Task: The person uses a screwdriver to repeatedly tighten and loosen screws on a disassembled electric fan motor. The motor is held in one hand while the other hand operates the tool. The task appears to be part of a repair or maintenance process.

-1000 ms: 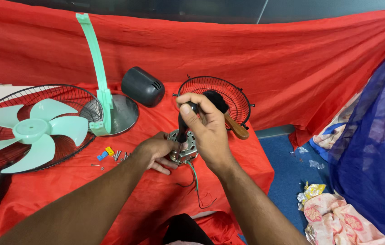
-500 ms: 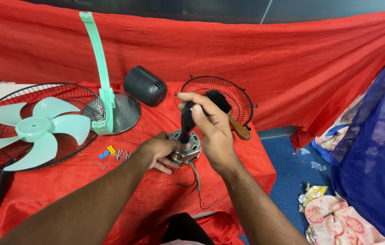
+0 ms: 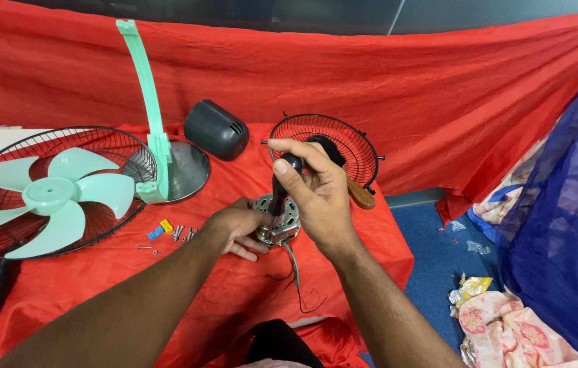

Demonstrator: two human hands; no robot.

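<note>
My right hand [image 3: 316, 191] grips the black handle of a screwdriver [image 3: 280, 185] held upright, its tip down on a round metal fan motor [image 3: 276, 221] on the red cloth. My left hand [image 3: 234, 228] holds the motor's left side steady. Thin wires [image 3: 295, 272] trail from the motor toward me. A black rear fan grille [image 3: 330, 146] stands just behind my right hand, with a brown wooden handle [image 3: 360, 195] lying beside it.
A mint green fan blade [image 3: 47, 197] lies in a black grille [image 3: 3, 150] at the left. A mint stand arm [image 3: 146, 102] rises from a metal base [image 3: 190, 170]. A dark motor cover [image 3: 215, 129], small screws and clips [image 3: 169, 232] lie nearby. Blue fabric [image 3: 561, 225] hangs right.
My right hand with the screwdriver has shifted slightly on the motor; the left hand stays on the motor. The view has barely moved.
</note>
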